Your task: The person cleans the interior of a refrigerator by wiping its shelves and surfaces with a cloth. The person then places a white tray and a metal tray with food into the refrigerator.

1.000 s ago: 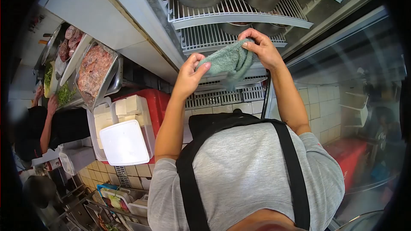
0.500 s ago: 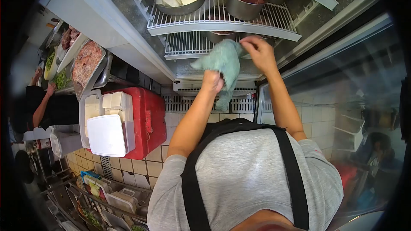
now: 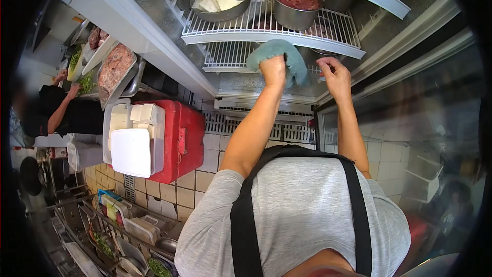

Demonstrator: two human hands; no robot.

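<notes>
My left hand [image 3: 274, 71] is closed on a blue-green cloth [image 3: 281, 48], which bunches above the fist and drapes down on its right side. The cloth is in front of the lower rack of an open refrigerator. To the right of the cloth, apart from it, my right hand [image 3: 335, 77] is raised with loosely curled fingers, a gap between thumb and forefinger. Above both hands, the wire shelf [image 3: 251, 25] carries a metal bowl of white slabs [image 3: 220, 1] and a metal pot of red meat [image 3: 298, 7].
A glass door [image 3: 394, 107] stands open on the right. At left, a red cooler box [image 3: 187, 143] bears a plastic tub [image 3: 109, 138] of white blocks. Behind it is a tray of meat [image 3: 117, 66]. Another person's arm [image 3: 60, 110] reaches toward greens. Lidded containers [image 3: 141, 228] sit at lower left.
My left hand has moved up and to the right with the cloth, which now bunches above the fist. My right hand has shifted right and slightly down, away from the cloth.
</notes>
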